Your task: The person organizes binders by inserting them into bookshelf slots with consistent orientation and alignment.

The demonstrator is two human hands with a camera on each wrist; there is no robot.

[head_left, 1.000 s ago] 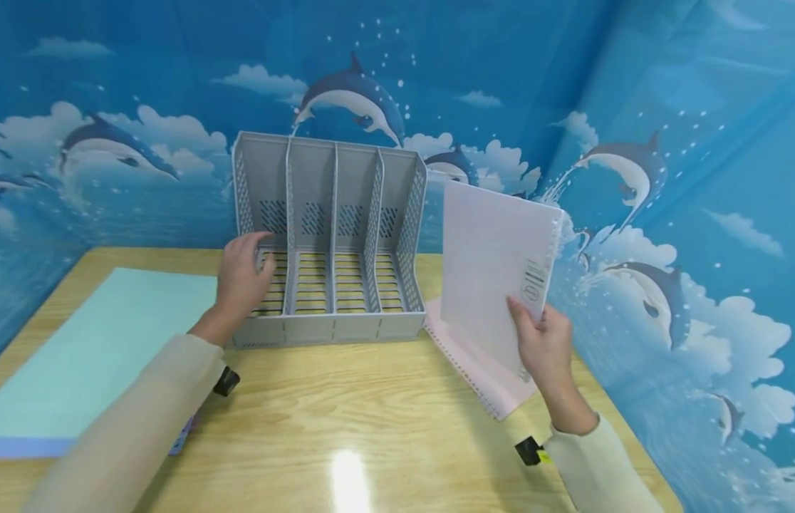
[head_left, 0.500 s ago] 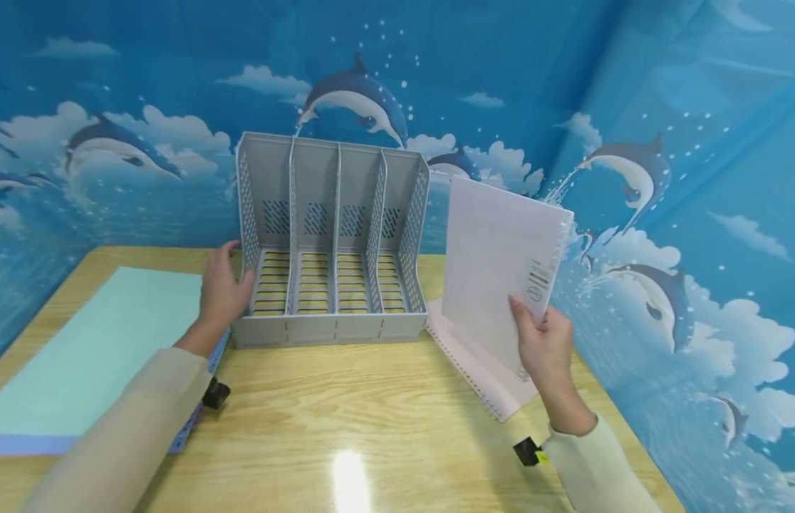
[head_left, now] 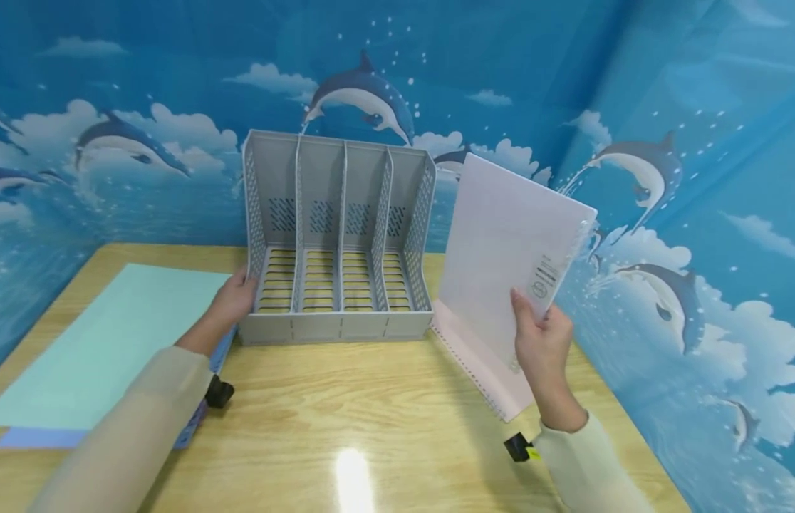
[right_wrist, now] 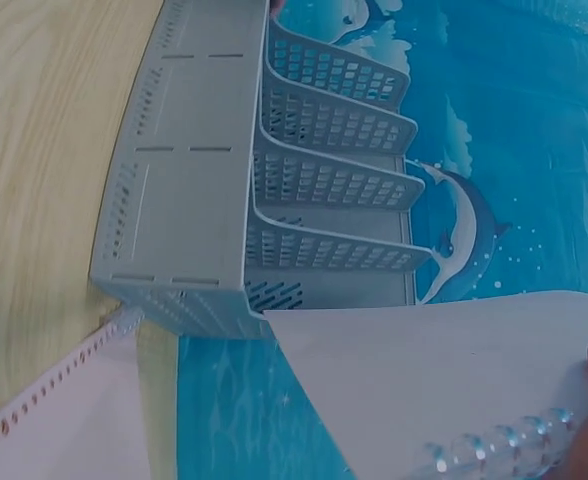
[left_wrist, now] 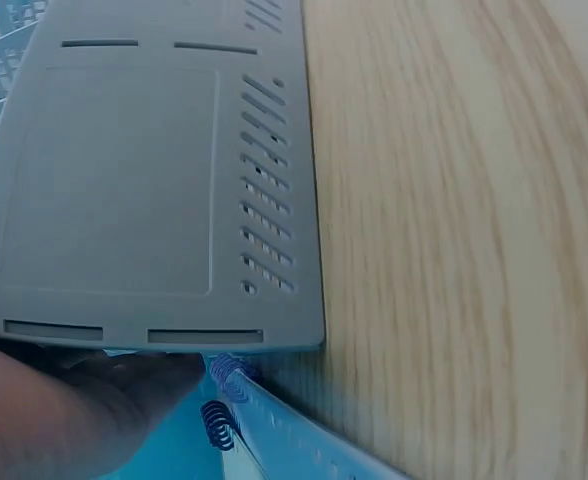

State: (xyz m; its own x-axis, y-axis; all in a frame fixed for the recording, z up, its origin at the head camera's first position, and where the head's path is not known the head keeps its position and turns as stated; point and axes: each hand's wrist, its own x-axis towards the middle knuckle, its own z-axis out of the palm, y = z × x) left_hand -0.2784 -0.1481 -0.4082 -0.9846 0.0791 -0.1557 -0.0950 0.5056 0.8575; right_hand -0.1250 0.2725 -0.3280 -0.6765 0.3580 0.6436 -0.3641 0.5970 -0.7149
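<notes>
A grey file organizer (head_left: 336,328) with upright dividers stands on the table, its slots facing me. My left hand (head_left: 231,303) grips its left side near the front corner; in the left wrist view that hand (left_wrist: 104,400) lies along the side wall, partly hidden. To the right, my right hand (head_left: 543,349) holds a spiral notebook (head_left: 500,242) by its coiled edge, thumb over the printed label. The notebook is raised and tilted, and its near corner overlaps the organizer's end in the right wrist view. Beneath it lies a pale pink spiral notebook (head_left: 477,363).
On the left, a mint-green notebook (head_left: 122,335) lies over a purple-blue one (head_left: 41,438) on the wooden table (head_left: 295,427). Behind the table hangs a blue dolphin-print backdrop (head_left: 199,64). Black wrist cameras show at both cuffs.
My left hand has moved from over the leftmost slot to the organizer's left side and taken hold of it. The notebook in my right hand has tilted and risen slightly.
</notes>
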